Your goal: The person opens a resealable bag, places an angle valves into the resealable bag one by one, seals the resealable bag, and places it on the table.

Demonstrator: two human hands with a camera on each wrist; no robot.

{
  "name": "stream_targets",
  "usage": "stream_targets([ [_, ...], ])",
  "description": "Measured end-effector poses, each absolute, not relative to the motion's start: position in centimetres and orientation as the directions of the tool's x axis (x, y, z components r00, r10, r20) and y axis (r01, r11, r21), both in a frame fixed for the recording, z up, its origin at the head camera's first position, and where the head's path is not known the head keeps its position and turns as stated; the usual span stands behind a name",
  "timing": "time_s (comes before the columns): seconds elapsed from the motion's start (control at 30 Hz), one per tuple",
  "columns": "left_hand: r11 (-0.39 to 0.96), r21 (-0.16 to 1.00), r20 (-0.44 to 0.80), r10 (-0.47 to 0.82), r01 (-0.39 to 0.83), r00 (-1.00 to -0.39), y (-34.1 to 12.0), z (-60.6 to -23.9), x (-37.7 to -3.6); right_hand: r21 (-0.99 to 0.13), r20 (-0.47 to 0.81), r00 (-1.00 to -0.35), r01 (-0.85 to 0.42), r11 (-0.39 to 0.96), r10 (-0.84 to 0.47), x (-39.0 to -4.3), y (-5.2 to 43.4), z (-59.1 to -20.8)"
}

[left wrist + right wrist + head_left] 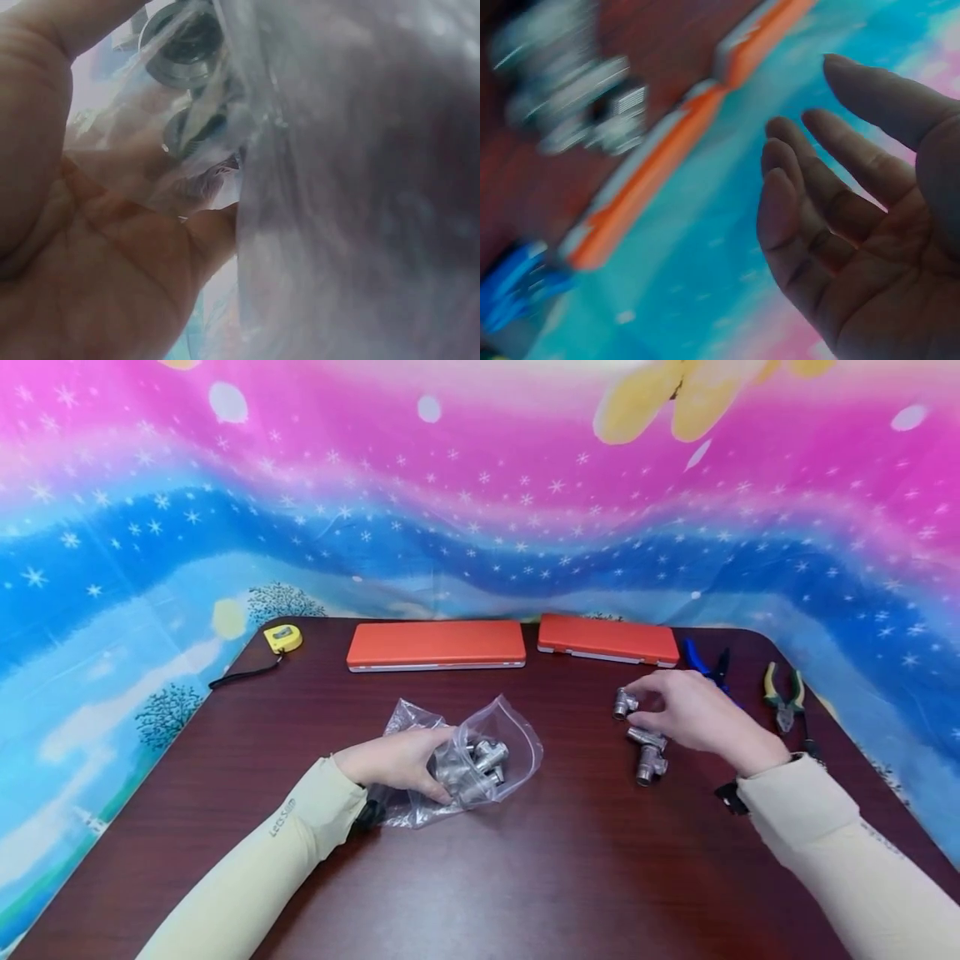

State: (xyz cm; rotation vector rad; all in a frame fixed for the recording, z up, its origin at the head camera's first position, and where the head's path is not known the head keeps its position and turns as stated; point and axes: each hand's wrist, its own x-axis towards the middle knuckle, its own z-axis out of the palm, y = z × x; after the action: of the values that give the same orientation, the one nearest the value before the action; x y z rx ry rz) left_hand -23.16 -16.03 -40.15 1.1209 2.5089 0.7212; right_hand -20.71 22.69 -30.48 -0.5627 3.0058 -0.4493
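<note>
My left hand (405,762) grips a clear plastic bag (517,752) lying on the dark wooden table (525,868); several metal pipe fittings (480,762) sit inside it. The left wrist view shows my left hand (90,262) against the bag (337,187), with fittings (184,45) pressed to the film. My right hand (686,710) hovers over two loose fittings on the table, a small one (623,702) by its fingertips and a tee (649,760) below the palm. In the right wrist view the right hand (855,217) is empty with relaxed fingers, and the fittings (577,97) are blurred beyond it.
Two orange cases (436,645) (607,640) lie along the far edge. A yellow tape measure (283,637) sits at the far left corner. Blue-handled pliers (705,664) and green-yellow pliers (783,693) lie at the right. A colourful cloth backdrop hangs behind the table.
</note>
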Motion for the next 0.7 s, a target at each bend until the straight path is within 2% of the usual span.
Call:
stream_targets([
  [0.17,0.568,0.562,-0.066,0.756,0.602,-0.651,-16.0,-40.1,-23.1,-0.323,-0.065,-0.955,-0.255,0.911,-0.29,-23.2,25.9,-32.3],
  [0.37,0.569,0.57,-0.068,0.752,0.593,-0.655,-15.8,-40.2,-23.1,-0.369,-0.119,-0.96,-0.195,0.909,-0.254,-25.7,26.6,-34.4],
  [0.7,0.574,0.567,-0.078,0.751,0.591,-0.655,-15.9,-40.1,-23.2,-0.313,-0.116,-0.96,-0.208,0.927,-0.255,-27.9,25.8,-36.9],
])
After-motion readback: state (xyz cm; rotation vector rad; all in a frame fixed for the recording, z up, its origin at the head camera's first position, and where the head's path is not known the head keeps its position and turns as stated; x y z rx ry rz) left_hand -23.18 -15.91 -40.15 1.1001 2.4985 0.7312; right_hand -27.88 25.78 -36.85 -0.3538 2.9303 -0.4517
